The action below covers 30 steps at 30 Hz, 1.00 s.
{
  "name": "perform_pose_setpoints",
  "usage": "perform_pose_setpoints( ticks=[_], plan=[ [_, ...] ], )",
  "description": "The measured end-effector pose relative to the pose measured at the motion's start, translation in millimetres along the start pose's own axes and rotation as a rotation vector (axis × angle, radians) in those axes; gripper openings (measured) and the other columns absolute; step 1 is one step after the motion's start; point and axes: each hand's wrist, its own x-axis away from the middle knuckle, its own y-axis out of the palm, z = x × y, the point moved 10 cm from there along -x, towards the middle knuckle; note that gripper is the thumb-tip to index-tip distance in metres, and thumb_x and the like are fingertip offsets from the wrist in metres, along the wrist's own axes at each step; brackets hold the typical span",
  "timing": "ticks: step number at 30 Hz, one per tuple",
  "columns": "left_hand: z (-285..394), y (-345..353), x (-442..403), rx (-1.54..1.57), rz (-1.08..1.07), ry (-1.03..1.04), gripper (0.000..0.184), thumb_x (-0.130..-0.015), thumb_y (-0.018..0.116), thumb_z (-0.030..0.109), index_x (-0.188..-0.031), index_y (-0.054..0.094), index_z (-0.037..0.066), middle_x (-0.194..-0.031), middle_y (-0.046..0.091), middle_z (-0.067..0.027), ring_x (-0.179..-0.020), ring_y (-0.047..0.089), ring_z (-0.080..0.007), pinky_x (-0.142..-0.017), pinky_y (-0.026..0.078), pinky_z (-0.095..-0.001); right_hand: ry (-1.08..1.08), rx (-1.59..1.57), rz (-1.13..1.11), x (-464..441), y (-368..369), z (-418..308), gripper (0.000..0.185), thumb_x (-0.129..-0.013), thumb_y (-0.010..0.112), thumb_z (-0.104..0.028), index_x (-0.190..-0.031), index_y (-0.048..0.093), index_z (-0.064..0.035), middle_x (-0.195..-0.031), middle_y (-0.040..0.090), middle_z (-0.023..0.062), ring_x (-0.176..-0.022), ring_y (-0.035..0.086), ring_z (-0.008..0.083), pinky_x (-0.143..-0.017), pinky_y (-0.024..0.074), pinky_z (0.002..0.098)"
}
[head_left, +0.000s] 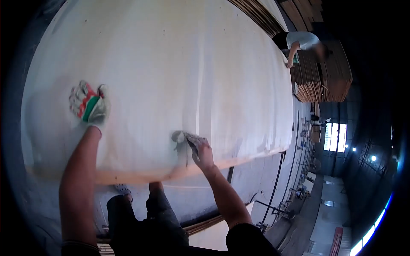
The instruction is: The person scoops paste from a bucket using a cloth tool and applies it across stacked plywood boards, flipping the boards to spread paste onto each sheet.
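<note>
A large pale wood veneer sheet (pixel 149 85) lies flat in front of me, its edge nearest me showing a tan strip. My left hand (pixel 89 104) wears a white, red and green work glove. Its fingers are spread over the left part of the sheet. Near the close edge, my right hand (pixel 200 149) is closed, with greyish fingers bent around a small pale object (pixel 179 137) close to the sheet's surface. What kind of object this is I cannot make out; its lower part blurs into the sheet.
Another person (pixel 301 42) bends over the sheet's far right end, a hand at its edge. Behind them stand stacks of brown sheets (pixel 335 72). My legs (pixel 160 205) are below the near edge, above a grey floor (pixel 256 179). More sheets (pixel 209 234) lie stacked behind me.
</note>
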Motion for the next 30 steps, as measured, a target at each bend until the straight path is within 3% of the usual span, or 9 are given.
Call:
perform_pose_setpoints(
  ticks=[3,5,7,9,12,19,22,26,30],
  plan=[
    [-27,-13,17,0.208,-0.053,0.514,0.061,-0.100,0.049,0.043,-0.151,0.039,0.012,-0.156,0.037,-0.0158,-0.144,0.035,-0.0336,-0.117,0.027,-0.0487,0.321,-0.064,-0.013,91,-3,34,0.037,-0.087,0.055,0.003,-0.122,0.066,-0.0025,-0.117,0.069,0.0141,-0.098,0.068,0.0283,-0.084,0.0556,0.0383],
    [-96,-28,37,0.196,-0.034,0.526,0.060,-0.098,0.053,0.042,-0.149,0.043,0.012,-0.153,0.042,-0.0152,-0.141,0.039,-0.0335,-0.115,0.030,-0.0490,0.830,-0.713,0.199,147,13,96,0.024,-0.089,0.061,-0.007,-0.108,0.074,-0.0003,-0.095,0.074,0.0127,-0.079,0.068,0.0166,-0.071,0.0530,0.0293],
    [-148,-36,51,0.183,-0.015,0.539,0.058,-0.097,0.056,0.041,-0.146,0.046,0.011,-0.149,0.046,-0.0146,-0.138,0.042,-0.0334,-0.114,0.033,-0.0493,0.956,-0.971,0.361,131,22,91,0.025,-0.090,0.054,0.000,-0.106,0.074,0.0001,-0.097,0.072,0.0105,-0.089,0.070,0.0208,-0.072,0.0569,0.0321],
    [-176,-38,55,0.149,0.059,0.569,0.059,-0.097,0.055,0.040,-0.148,0.045,0.012,-0.151,0.045,-0.0138,-0.139,0.041,-0.0330,-0.115,0.030,-0.0497,0.666,-0.153,0.399,77,-12,41,0.027,-0.082,0.056,0.001,-0.102,0.075,-0.0024,-0.088,0.073,0.0169,-0.087,0.070,0.0319,-0.075,0.0527,0.0380],
    [-179,-29,46,0.092,-0.018,0.500,0.061,-0.096,0.055,0.040,-0.149,0.044,0.012,-0.153,0.042,-0.0136,-0.141,0.039,-0.0335,-0.115,0.028,-0.0496,0.186,0.081,0.102,61,13,-12,0.035,-0.081,0.055,0.000,-0.110,0.072,-0.0068,-0.099,0.069,0.0186,-0.092,0.065,0.0395,-0.082,0.0527,0.0434],
    [-216,-28,38,0.100,0.094,0.554,0.058,-0.095,0.057,0.039,-0.144,0.049,0.011,-0.150,0.046,-0.0143,-0.137,0.043,-0.0336,-0.114,0.031,-0.0495,0.324,0.140,0.081,122,54,-120,0.035,-0.083,0.060,-0.002,-0.115,0.070,-0.0068,-0.104,0.070,0.0172,-0.091,0.069,0.0304,-0.079,0.0547,0.0402],
    [-224,-47,5,0.413,0.080,0.783,0.051,-0.094,0.058,0.035,-0.139,0.054,0.012,-0.143,0.052,-0.0143,-0.132,0.048,-0.0339,-0.112,0.035,-0.0491,0.616,-0.422,-0.258,104,77,-161,0.033,-0.087,0.059,-0.004,-0.118,0.068,-0.0036,-0.109,0.071,0.0145,-0.094,0.070,0.0201,-0.081,0.0544,0.0348],
    [-288,40,-113,0.319,-0.060,0.363,0.049,-0.097,0.054,0.041,-0.133,0.054,0.007,-0.127,0.059,-0.0235,-0.113,0.058,-0.0420,-0.098,0.046,-0.0491,0.577,-0.640,0.161,95,26,-142,0.029,-0.091,0.055,-0.001,-0.117,0.066,0.0048,-0.109,0.070,0.0136,-0.099,0.067,0.0176,-0.080,0.0546,0.0315],
    [-339,24,-152,0.301,-0.193,0.122,0.070,-0.101,0.045,0.052,-0.150,0.039,0.003,-0.150,0.044,-0.0231,-0.136,0.044,-0.0418,-0.113,0.035,-0.0451,0.960,-1.205,0.744,85,-6,-120,0.028,-0.089,0.051,0.005,-0.114,0.064,0.0091,-0.106,0.068,0.0163,-0.098,0.065,0.0183,-0.078,0.0533,0.0283]
  ],
)
